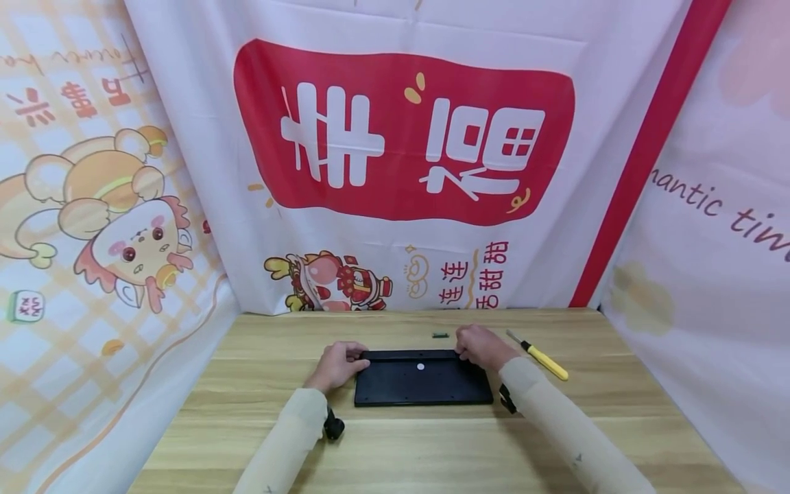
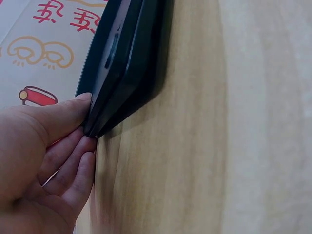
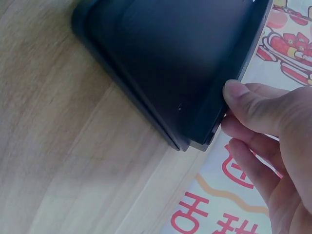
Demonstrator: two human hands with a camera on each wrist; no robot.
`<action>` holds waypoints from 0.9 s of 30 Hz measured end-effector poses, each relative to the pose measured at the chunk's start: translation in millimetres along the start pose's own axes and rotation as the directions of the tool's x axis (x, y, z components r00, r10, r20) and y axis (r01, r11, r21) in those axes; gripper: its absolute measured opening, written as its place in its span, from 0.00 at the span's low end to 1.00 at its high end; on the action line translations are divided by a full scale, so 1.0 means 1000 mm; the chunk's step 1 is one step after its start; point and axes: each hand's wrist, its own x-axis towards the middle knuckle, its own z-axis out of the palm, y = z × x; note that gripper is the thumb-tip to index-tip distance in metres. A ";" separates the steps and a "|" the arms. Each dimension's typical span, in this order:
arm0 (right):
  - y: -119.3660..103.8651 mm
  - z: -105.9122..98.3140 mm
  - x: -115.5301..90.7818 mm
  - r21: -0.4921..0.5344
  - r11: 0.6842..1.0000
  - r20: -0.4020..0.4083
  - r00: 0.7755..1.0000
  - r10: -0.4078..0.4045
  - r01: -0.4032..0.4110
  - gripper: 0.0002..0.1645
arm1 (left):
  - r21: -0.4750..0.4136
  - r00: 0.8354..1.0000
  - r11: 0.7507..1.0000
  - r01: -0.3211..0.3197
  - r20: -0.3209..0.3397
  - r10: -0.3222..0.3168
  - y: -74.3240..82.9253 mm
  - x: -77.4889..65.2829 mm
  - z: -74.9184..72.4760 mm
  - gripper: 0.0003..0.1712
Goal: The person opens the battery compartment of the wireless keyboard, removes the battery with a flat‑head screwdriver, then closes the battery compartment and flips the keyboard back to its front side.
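A black keyboard [image 1: 426, 384] lies underside up on the table, with a raised strip along its far edge and a small white round sticker. My left hand [image 1: 336, 365] pinches its far left corner; in the left wrist view the thumb [image 2: 73, 109] is on one face and the fingers curl at the other. At the far right corner my right hand [image 1: 484, 348] grips the edge between thumb [image 3: 239, 95] and fingers. Two black layers show along the keyboard's side [image 2: 126, 63] in the left wrist view. Whatever is inside the keyboard is hidden.
A screwdriver with a yellow handle [image 1: 548, 361] lies to the right of the right hand. Behind the keyboard is a small green strip [image 1: 440, 335], too small to identify surely. Printed cloth [image 1: 401, 137] hangs behind the wooden table [image 1: 420, 446] and at both sides.
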 end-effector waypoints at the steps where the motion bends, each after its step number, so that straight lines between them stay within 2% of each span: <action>1: -0.001 0.000 0.000 -0.006 1.000 0.001 1.000 0.000 0.000 0.12 | 0.001 1.000 1.000 -0.003 0.000 0.003 0.000 0.000 0.000 0.13; 9: -0.001 -0.001 -0.002 -0.001 1.000 0.009 1.000 0.017 -0.017 0.05 | 0.009 1.000 1.000 0.008 -0.009 -0.008 0.003 0.000 -0.001 0.12; 13: 0.003 -0.003 -0.009 0.056 0.998 0.028 0.999 0.032 -0.033 0.05 | 0.012 1.000 1.000 0.001 0.000 -0.001 0.007 -0.002 -0.001 0.13; 19: 0.003 -0.017 -0.024 0.134 0.982 0.087 0.988 0.125 -0.136 0.13 | 0.018 1.000 1.000 -0.005 0.023 0.005 0.012 -0.004 -0.002 0.15; 23: 0.001 -0.034 -0.032 0.115 0.976 0.109 0.979 0.171 -0.183 0.22 | 0.059 0.999 0.998 -0.008 0.042 0.005 0.017 -0.005 -0.009 0.20; 27: 0.001 -0.046 -0.038 0.069 0.981 0.079 0.981 0.176 -0.181 0.28 | 0.139 0.998 0.990 -0.028 0.058 0.020 0.025 -0.010 -0.023 0.27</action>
